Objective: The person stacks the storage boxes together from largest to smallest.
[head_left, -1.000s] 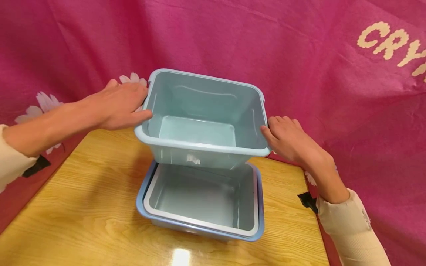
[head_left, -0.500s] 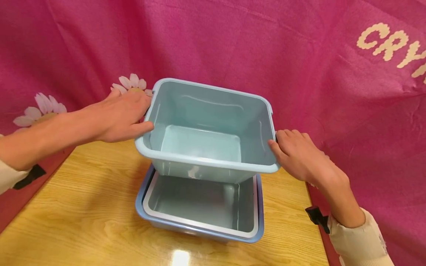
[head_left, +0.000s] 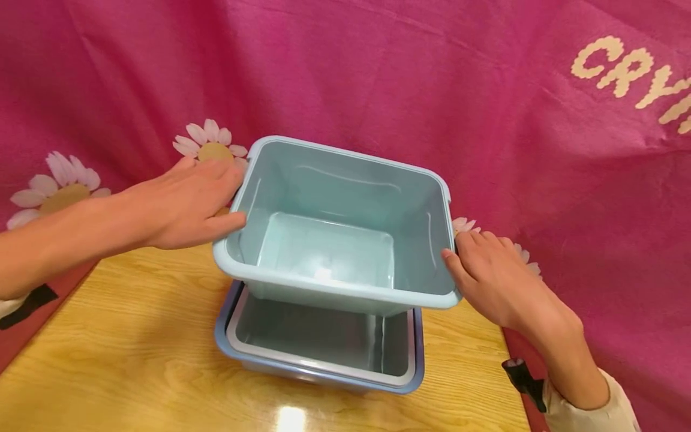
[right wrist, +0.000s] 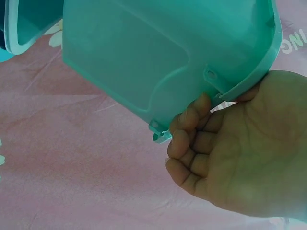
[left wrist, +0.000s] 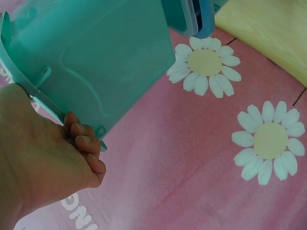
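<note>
A light blue plastic storage bin [head_left: 329,246], empty inside and tilted toward me, is held up between both hands. My left hand [head_left: 189,201] grips its left rim, thumb over the edge; in the left wrist view the fingers [left wrist: 86,141] curl under that rim. At the opposite end my right hand [head_left: 496,282] holds the right rim, its fingers [right wrist: 184,127] bent beneath the lip in the right wrist view. Below and partly covered by the held bin, a grey bin with a pale rim [head_left: 318,361] sits nested inside a darker blue bin [head_left: 324,378].
The nested bins stand on a wooden table [head_left: 135,336]. Behind it hangs a pink cloth [head_left: 345,72] with white daisies and pale lettering, close to the table's far edge. Black straps [head_left: 523,381] show at both wrists.
The light blue bin has come down in the head view and shifted slightly right, covering more of the nested bins. Both hands have moved down with it, keeping their hold.
</note>
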A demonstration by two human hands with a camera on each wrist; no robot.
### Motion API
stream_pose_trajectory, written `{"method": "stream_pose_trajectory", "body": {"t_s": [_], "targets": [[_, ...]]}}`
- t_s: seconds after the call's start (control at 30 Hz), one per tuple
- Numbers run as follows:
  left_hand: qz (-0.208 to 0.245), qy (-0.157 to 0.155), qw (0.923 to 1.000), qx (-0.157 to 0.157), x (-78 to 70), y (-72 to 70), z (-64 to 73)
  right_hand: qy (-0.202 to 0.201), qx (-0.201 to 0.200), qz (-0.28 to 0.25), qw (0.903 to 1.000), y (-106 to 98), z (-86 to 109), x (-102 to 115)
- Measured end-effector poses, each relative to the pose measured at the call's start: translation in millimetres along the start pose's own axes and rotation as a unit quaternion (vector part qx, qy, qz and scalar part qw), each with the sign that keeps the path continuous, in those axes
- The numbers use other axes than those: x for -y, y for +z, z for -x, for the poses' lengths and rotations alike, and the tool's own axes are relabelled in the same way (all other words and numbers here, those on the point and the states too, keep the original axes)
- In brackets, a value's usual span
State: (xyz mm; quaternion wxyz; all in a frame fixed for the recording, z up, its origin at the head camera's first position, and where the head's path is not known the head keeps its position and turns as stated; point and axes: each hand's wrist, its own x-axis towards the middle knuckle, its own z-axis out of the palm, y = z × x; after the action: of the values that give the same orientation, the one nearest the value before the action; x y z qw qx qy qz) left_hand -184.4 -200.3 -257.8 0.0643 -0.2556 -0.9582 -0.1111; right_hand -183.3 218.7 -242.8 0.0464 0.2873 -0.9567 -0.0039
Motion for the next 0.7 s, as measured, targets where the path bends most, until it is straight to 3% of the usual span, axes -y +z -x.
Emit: {"method": "stream_pose_trajectory", "body": {"t_s": [0.33,0.57,0.7], "targets": [[0.007,-0.001,0.9999,0.008,-9.5,2.9,7.8,-0.004,-0.014,0.008,0.9999,2.9,17.4,3.0],[-0.009,-0.006,0.9999,0.009,-18.1,5.0,12.8,0.017,-0.007,0.004,0.9998,6.6,26.3,6.2],[-0.018,-0.009,0.9997,0.011,-22.5,6.5,16.1,0.007,-0.018,0.006,0.9998,9.1,31.9,6.8]]}}
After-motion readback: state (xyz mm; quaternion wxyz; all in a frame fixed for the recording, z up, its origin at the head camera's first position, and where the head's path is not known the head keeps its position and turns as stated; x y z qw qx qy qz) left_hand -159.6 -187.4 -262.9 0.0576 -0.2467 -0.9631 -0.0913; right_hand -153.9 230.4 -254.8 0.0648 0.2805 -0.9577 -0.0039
